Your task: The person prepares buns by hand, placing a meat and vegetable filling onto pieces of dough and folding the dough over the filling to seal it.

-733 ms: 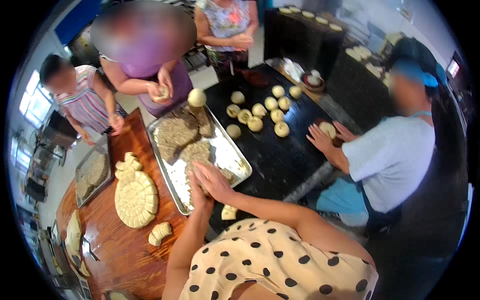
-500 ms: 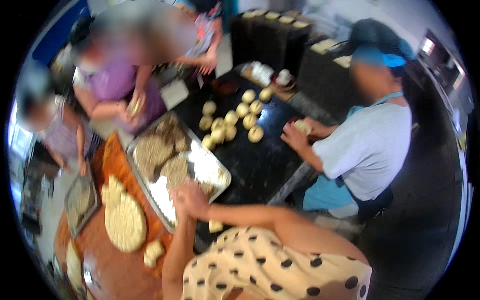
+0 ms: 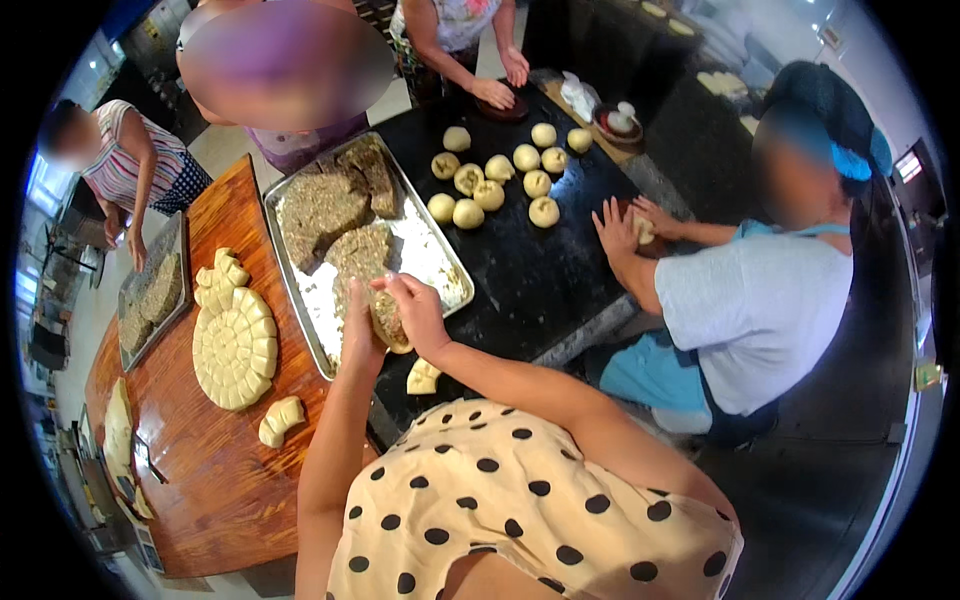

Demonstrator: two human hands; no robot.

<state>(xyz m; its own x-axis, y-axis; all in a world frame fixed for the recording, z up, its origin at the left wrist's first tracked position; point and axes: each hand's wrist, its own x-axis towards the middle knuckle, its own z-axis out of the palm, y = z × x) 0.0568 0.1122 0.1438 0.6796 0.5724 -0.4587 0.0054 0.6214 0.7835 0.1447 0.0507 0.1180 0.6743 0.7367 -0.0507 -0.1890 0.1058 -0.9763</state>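
Observation:
My left hand (image 3: 359,328) cups a round of dough filled with a brownish, grainy filling (image 3: 389,320). On its far edge the fingers of my right hand (image 3: 418,318) are bent against the dough. Both hands are over the near edge of a metal tray (image 3: 425,262). Large lumps of the same grainy filling (image 3: 322,215) lie in that tray. Close to my right forearm, a few pale dough pieces (image 3: 423,377) rest on the black table.
Several round filled buns (image 3: 489,195) sit on the black table (image 3: 505,300). A wooden table (image 3: 235,475) at left carries a disc of cut dough (image 3: 236,350), a small dough lump (image 3: 281,421) and another filling tray (image 3: 153,295). Co-workers stand around; one at right (image 3: 755,290) presses dough.
My hands, clasped together before, have parted somewhat and the filled dough shows between them. The whole view has shifted and is sharper. The far co-worker's hands are now at the black table.

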